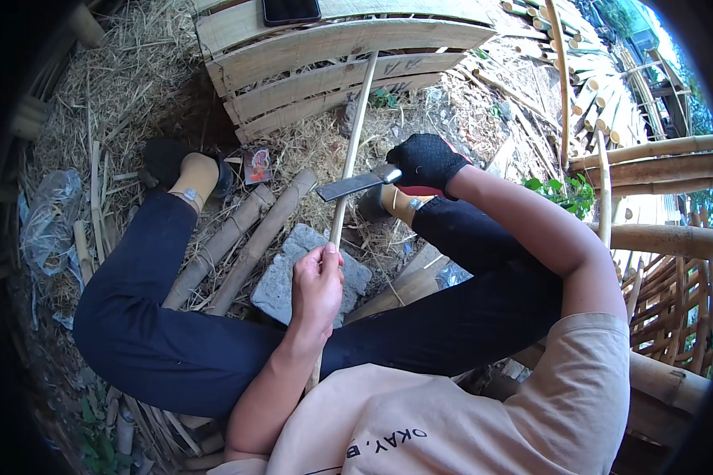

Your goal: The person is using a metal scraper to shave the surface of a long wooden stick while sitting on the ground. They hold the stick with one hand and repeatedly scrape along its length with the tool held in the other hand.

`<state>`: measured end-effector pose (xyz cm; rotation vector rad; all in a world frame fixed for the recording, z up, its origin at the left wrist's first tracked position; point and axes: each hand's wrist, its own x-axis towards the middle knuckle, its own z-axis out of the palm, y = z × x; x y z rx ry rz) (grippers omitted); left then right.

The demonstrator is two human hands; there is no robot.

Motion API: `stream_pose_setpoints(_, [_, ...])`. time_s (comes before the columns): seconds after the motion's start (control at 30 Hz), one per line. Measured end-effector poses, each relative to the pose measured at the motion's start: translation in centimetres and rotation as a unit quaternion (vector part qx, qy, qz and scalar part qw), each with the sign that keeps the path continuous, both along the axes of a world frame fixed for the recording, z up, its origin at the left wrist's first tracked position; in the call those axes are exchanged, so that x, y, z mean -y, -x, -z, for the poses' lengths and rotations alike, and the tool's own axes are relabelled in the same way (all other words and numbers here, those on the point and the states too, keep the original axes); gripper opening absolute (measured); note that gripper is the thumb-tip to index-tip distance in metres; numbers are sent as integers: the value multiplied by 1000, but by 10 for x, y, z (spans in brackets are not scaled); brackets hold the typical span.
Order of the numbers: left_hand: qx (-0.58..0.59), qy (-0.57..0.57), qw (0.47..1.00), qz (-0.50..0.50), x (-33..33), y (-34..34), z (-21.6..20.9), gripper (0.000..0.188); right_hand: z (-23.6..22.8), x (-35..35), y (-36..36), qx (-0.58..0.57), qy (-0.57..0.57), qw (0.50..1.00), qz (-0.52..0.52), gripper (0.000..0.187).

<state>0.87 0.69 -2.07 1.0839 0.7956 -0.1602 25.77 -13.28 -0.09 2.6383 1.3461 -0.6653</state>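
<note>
My left hand (318, 286), bare, is closed around a long thin bamboo strip (359, 119). The strip slants from my lap up to the slats of a wooden crate. In a black glove, my right hand (426, 162) grips the handle of a knife with a broad, straight-ended blade (347, 188). That blade lies across the strip, a little beyond my left hand; whether its edge bites into the bamboo I cannot tell. Below the strip, between my legs, sits a rough grey stone block (293, 269).
The slatted wooden crate (348, 39) stands ahead, a dark phone (291, 9) on top. Bamboo poles (253, 241) lie left of the block. Straw and shavings cover the ground. A bamboo rail (657, 168) and stacked bamboo (602, 107) are at right, a plastic bag (51, 214) at left.
</note>
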Motion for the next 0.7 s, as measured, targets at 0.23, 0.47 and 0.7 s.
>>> stream_pose_setpoints(0.23, [3,14,1000,25,6,4,-6,30,0,28,-64,96,24,987,126,30])
stream_pose_setpoints(0.47, [1,59,998,18,6,1,-9,28,9,36,-66,6,-5,973,231,38])
stream_pose_setpoints(0.7, [-2,103,995,9,4,-5,-13,28,3,22,-30,-127,-57,974,180,41])
